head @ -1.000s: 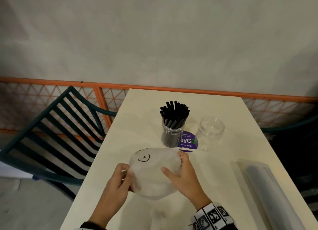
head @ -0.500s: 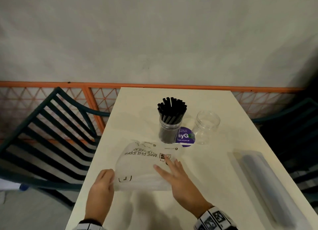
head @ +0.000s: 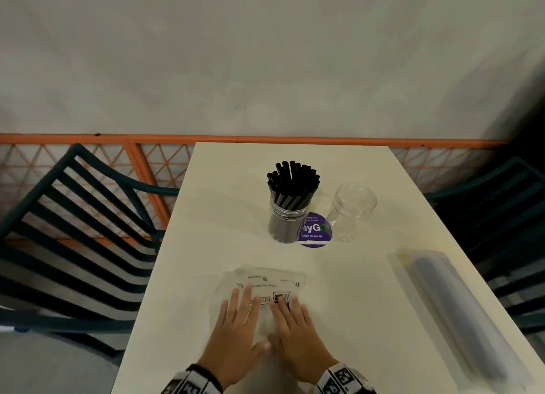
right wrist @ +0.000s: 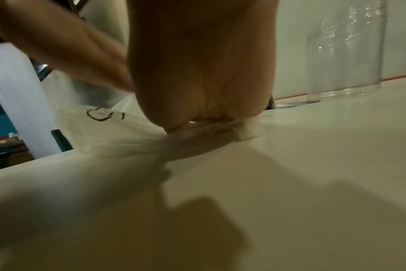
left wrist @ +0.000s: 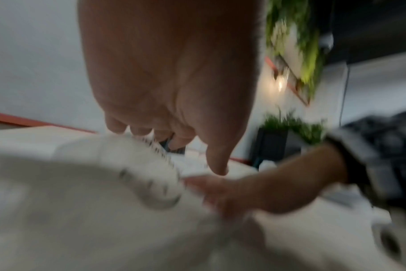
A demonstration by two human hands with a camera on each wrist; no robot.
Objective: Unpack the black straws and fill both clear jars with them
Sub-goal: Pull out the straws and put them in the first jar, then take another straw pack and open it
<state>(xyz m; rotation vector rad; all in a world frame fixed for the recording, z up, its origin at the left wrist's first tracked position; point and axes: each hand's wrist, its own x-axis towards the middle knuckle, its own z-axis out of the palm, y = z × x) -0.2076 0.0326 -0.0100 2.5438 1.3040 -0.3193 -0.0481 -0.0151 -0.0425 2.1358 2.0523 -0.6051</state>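
Note:
One clear jar stands mid-table packed with upright black straws. To its right stands a second clear jar with nothing in it, seen also in the right wrist view as the jar. An empty clear plastic bag with black print lies flat near the front edge. My left hand and right hand lie side by side on the bag, fingers straight, pressing it flat. In the right wrist view the bag bunches under my palm. A sealed pack of straws lies at the table's right edge.
A purple round sticker is on the cream table between the jars. Dark slatted chairs stand left and right. An orange lattice rail runs behind the table.
The bag was held puffed up between both hands, then laid down. Now both hands have come together on top of it and press it flat.

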